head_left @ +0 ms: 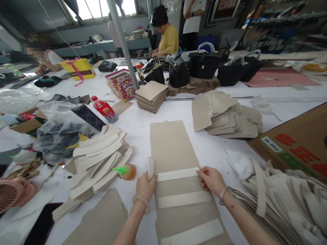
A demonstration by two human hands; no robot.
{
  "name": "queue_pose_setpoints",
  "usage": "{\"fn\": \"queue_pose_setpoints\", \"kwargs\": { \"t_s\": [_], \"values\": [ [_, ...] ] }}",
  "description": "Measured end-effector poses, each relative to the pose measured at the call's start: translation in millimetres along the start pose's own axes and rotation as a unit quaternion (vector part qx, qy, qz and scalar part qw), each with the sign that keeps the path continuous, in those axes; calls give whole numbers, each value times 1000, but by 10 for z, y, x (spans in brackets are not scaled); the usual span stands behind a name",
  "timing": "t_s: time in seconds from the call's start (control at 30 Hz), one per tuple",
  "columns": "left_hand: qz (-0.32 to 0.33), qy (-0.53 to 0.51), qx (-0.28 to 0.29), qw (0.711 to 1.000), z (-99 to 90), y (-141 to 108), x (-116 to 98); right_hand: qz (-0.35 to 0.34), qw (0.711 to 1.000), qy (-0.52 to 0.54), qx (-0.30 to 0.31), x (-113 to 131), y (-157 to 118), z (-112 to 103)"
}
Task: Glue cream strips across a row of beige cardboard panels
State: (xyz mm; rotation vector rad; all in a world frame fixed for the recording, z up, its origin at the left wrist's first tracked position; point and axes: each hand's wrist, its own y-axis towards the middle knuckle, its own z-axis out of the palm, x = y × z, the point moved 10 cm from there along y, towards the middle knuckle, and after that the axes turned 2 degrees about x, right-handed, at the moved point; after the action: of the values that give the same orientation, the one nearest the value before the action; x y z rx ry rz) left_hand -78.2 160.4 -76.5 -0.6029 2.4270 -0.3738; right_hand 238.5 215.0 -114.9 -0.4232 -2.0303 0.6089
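Holding white strip (177,175) on panel (170,141)

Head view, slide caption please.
Left hand and right hand at opposite ends of a pale strip on a tan sheet.

The bottom edge cuts off the lower-left cardboard sheet (99,219), the left the pink fan (16,192), the right the big box (298,146).

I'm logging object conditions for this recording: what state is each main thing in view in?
Long panel: flat, partly covered by strips
Crosswise strip: laid across the long panel
Pale piece: held upright
Left hand: closed on the pale piece
Right hand: pinching the crosswise strip's right end
Loose strips: heaped
Red bottle: capped
Red patterned box: open-topped
Black handbag: upright
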Motion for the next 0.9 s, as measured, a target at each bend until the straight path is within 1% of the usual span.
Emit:
{"fn": "queue_pose_setpoints", "kwargs": {
  "t_s": [0.23, 0.4, 0.47, 0.57, 0.63, 0.67, 0.73, 0.77, 0.83, 0.9],
  "values": [
    [-5, 19, 3, 1000, 7, -11, -20, 0, 1000, -17, -5, 65, -43, -15],
    [-10, 38, -6, 999, 0, -32, -32, -3, 998, -57, -33, 144, -107, -47],
    [-12, 44, -11, 999, -4, -32, -31, -35, 993, -104, -50, 208, -107, -79],
    [-9, 45, -11, 999, -16, -34, -40, -99, 969, -214, -77, 347, -108, -143],
    [-1, 40, -10, 999, -59, -54, -64, -110, 953, -268, -86, 419, -130, -177],
    [4, 39, -12, 999, -96, -76, -81, -112, 950, -279, -86, 464, -158, -179],
    [22, 24, -14, 999, -180, -146, -145, -134, 952, -263, -77, 620, -270, -118],
    [40, 5, -10, 999, -215, -195, -203, -156, 957, -234, -69, 733, -356, -50],
    [91, -59, 10, 994, -250, -320, -367, -212, 965, -148, -39, 997, -574, 150],
    [145, -133, 41, 980, -245, -467, -554, -260, 964, -57, -1, 1249, -811, 386]
  ]
}}
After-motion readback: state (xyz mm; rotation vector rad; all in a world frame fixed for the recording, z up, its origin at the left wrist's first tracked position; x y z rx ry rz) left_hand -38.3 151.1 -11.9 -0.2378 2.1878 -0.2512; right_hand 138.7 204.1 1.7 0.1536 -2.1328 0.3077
